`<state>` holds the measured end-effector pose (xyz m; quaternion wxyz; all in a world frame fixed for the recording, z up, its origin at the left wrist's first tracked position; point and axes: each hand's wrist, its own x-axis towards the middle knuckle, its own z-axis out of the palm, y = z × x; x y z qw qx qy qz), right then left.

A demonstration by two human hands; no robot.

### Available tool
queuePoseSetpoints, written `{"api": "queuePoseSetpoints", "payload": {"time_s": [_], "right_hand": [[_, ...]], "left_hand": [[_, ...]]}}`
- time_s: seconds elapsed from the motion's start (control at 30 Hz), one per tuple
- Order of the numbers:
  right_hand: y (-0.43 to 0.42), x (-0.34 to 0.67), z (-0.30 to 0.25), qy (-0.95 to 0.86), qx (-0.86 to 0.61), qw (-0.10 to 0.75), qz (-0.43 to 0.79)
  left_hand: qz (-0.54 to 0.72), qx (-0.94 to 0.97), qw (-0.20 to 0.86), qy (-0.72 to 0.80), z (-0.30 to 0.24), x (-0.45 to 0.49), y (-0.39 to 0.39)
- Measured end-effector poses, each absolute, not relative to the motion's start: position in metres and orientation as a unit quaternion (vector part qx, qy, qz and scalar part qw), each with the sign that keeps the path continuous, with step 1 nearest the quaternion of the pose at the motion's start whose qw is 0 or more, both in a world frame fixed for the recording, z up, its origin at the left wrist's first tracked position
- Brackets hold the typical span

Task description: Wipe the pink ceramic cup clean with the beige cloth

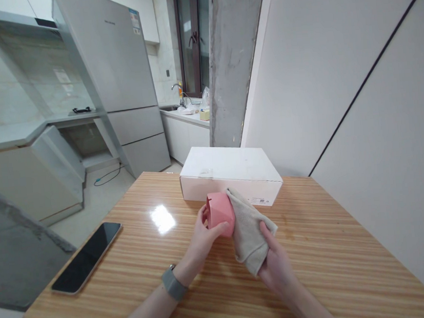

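Observation:
A pink faceted container (221,211), which looks like a small pot or cup, is tilted on its side above the wooden table (308,259). My left hand (206,233) grips it, thumb across the near side and fingers behind its left end. In my right hand (276,259) is a folded grey-beige cloth (249,229), pressed against the container's right end. The cloth covers that end and most of my right fingers; my thumb lies on top of the cloth. A grey band circles my left wrist.
Behind my hands, a white box (231,169) rests on the table. A dark-screened phone (87,257) lies near the table's left edge. Beyond stand a silver refrigerator (118,83) and a counter with a sink (170,108). A white wall (336,61) borders the right.

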<state>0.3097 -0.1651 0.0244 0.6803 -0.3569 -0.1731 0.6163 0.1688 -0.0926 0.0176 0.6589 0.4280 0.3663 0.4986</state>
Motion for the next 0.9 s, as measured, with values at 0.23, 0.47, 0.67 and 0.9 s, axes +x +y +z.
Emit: {"api": "queuePoseSetpoints", "payload": {"time_s": [0.23,0.47,0.67,0.9], "right_hand": [[-0.158,0.316,0.036,-0.05,-0.361,0.659,0.658],[-0.164,0.321,0.029,-0.052,-0.356,0.651,0.668],[-0.186,0.329,0.02,-0.044,-0.34,0.642,0.685],[-0.226,0.363,0.01,-0.045,-0.397,0.61,0.684]], "left_hand": [[0.542,0.585,0.456,0.395,0.022,0.163,-0.088],[0.526,0.716,0.299,0.348,0.028,0.158,-0.094],[0.484,0.782,0.267,0.286,0.029,0.162,-0.102],[0.412,0.842,0.267,0.223,0.027,0.176,-0.113]]}}
